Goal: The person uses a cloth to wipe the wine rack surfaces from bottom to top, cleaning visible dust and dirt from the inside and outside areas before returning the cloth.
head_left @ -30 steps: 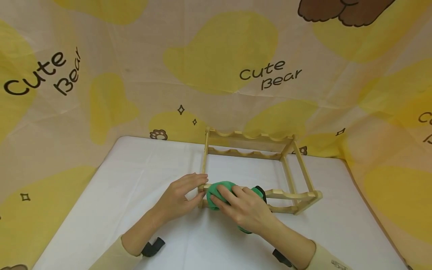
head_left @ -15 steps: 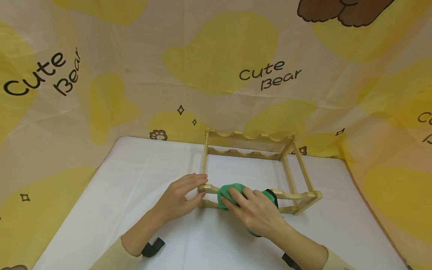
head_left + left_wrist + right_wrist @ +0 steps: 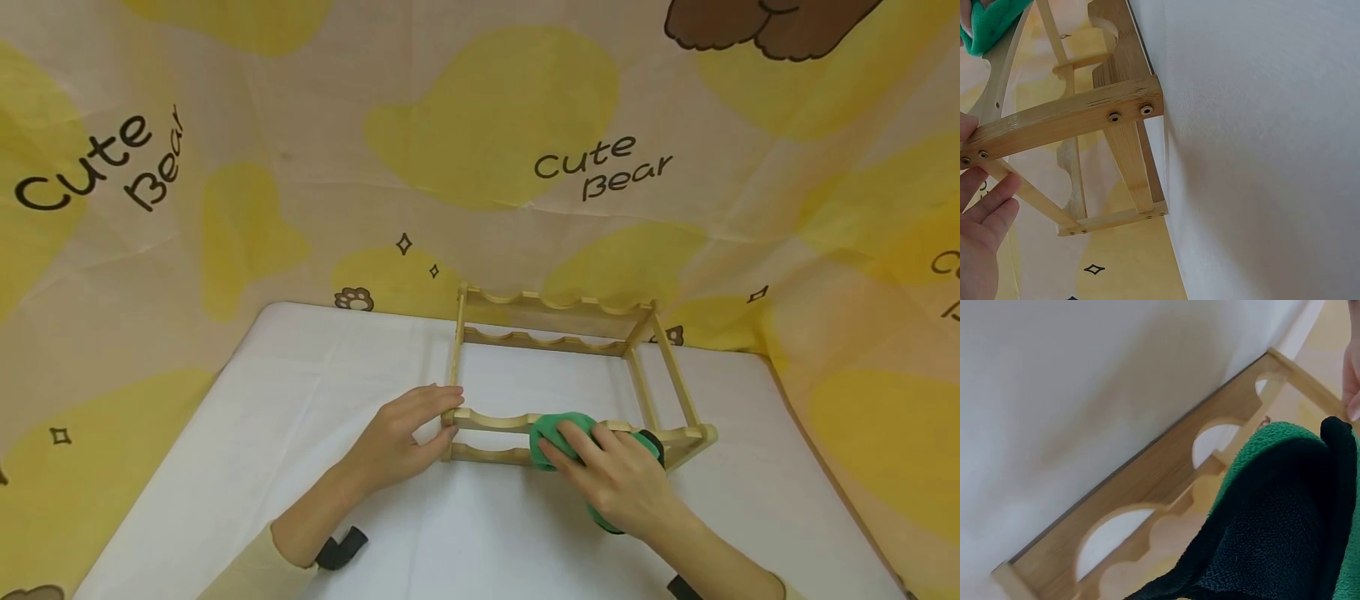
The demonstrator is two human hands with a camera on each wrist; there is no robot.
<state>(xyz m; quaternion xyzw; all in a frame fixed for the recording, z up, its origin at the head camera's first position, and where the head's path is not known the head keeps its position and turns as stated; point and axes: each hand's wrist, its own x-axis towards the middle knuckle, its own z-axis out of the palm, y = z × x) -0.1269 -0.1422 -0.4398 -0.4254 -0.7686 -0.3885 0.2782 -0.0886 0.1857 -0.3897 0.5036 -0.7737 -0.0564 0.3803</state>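
Observation:
A pale wooden wine rack with scalloped rails stands on the white table. My left hand holds its near left corner, thumb in front and fingers over the top. In the left wrist view, that hand's fingers lie beside the rack's screwed end piece. On the right half of the upper front rail, my right hand grips a folded green cloth and presses it against the wood. The cloth's dark inner side and edging fill much of the right wrist view, hiding the right fingers there.
The white tabletop extends around the rack. Behind and at both sides hangs a yellow-patterned fabric with "Cute Bear" lettering, close to the rack's rear rails. Black straps show at the wrists.
My right hand has slid the green cloth rightward along the front rail, baring the rail's left part. The left hand and the rack have stayed in place.

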